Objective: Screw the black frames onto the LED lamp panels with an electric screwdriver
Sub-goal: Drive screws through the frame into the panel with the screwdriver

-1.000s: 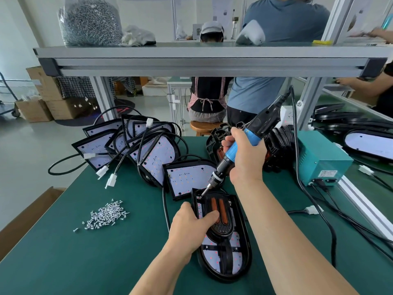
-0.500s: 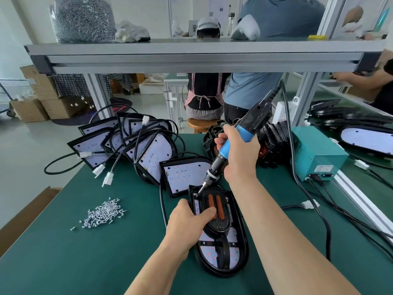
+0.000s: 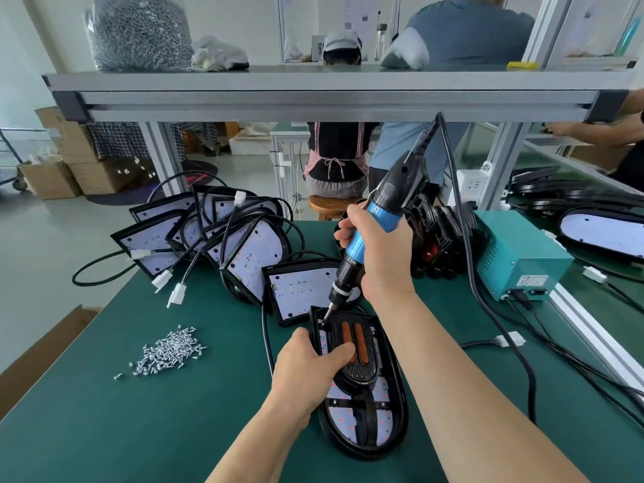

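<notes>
- Curls the fingers [image 3: 348, 223] of the right hand [image 3: 381, 254] tight round the blue barrel of the electric screwdriver [image 3: 395, 191], tilted, with the bit down on the far left corner of the black frame [image 3: 359, 374]; cannot make out a screw under the bit.
- Presses the thumb of the left hand [image 3: 306, 371] onto that frame beside the two orange strips. Appears to curl the other fingers over the left rim of the LED lamp panel [image 3: 395, 435], pinning it flat on the tabletop [image 3: 139, 430].
- Looks like one corner in hand on this panel; no driven screw heads readable elsewhere on it, so cannot judge the number left here.
- Leaves plenty undone, by the look of it:
  - a heap of bare panels [image 3: 244, 254] beyond the LED lamp panel and to its left, none framed
  - a stack of spare frames [image 3: 435, 238] beyond it to the right
  - loose screws [image 3: 170, 350] well to its left
- Shows oval lamps [image 3: 606, 235] far to its right, past the aluminium rail; cannot tell whether finished.
- Offers open green surface left of the LED lamp panel and on its near side.
- Crowds on the far side, with the nearest bare panel [image 3: 299, 291] just beside the corner under the bit and a black cable along the left rim.
- Narrows on the right, with the tool's cord [image 3: 488, 315] across the tabletop and the green power box [image 3: 519, 259] near.
- Caps the headroom with the shelf [image 3: 313, 95] just above the tool's tail.
</notes>
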`<action>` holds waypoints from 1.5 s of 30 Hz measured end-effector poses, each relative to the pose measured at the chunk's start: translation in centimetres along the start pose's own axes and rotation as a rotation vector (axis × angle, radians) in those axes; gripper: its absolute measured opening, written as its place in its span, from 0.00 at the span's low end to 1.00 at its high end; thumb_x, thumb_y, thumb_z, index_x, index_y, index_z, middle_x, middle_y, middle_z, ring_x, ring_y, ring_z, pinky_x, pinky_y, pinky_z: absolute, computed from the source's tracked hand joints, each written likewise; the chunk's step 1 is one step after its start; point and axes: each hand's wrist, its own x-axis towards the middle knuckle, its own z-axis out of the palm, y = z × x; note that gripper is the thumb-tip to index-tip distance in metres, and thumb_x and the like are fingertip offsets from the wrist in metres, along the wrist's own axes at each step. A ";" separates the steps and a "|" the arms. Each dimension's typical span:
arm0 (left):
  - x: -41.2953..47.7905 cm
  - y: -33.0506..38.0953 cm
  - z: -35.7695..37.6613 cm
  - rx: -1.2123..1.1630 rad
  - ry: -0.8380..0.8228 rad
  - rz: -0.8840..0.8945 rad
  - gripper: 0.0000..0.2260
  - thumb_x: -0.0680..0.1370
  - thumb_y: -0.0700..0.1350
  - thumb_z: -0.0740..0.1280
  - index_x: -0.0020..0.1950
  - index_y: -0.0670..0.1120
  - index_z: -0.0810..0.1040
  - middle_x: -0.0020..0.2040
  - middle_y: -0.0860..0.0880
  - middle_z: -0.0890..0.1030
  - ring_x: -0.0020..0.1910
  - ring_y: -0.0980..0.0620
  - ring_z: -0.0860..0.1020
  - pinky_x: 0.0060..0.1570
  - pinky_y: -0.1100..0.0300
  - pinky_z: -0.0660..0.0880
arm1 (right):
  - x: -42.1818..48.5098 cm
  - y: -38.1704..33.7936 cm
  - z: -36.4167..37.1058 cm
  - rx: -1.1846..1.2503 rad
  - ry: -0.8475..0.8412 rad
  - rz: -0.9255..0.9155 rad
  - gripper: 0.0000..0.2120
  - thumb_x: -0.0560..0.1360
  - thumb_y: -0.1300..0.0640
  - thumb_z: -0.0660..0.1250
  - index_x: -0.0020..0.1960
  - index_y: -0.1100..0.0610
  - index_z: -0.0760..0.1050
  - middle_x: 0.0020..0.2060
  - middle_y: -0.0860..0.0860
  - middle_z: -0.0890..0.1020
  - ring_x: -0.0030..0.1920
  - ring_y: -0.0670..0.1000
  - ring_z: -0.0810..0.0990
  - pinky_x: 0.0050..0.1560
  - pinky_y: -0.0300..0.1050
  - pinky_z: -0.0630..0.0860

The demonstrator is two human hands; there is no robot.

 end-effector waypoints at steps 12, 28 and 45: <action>0.5 -0.8 0.4 0.028 0.058 0.010 0.20 0.72 0.55 0.76 0.48 0.41 0.73 0.43 0.47 0.78 0.41 0.47 0.75 0.45 0.49 0.76 | -1.1 0.1 0.6 -0.054 -0.149 -0.007 0.06 0.70 0.64 0.68 0.38 0.57 0.72 0.30 0.53 0.78 0.28 0.51 0.77 0.33 0.42 0.77; 0.4 0.4 -0.2 0.017 -0.102 -0.039 0.18 0.73 0.54 0.76 0.48 0.48 0.70 0.52 0.47 0.80 0.48 0.49 0.79 0.48 0.54 0.76 | -1.3 -2.7 -2.5 0.061 -0.132 -0.010 0.05 0.72 0.64 0.71 0.47 0.57 0.77 0.37 0.54 0.79 0.36 0.51 0.80 0.40 0.43 0.77; 0.5 0.9 1.0 -0.424 -0.134 -0.211 0.16 0.76 0.38 0.73 0.59 0.43 0.70 0.52 0.41 0.84 0.48 0.42 0.84 0.46 0.48 0.81 | -8.8 -3.3 -19.8 0.001 0.741 0.378 0.17 0.75 0.50 0.76 0.49 0.60 0.72 0.40 0.56 0.75 0.32 0.51 0.78 0.29 0.42 0.78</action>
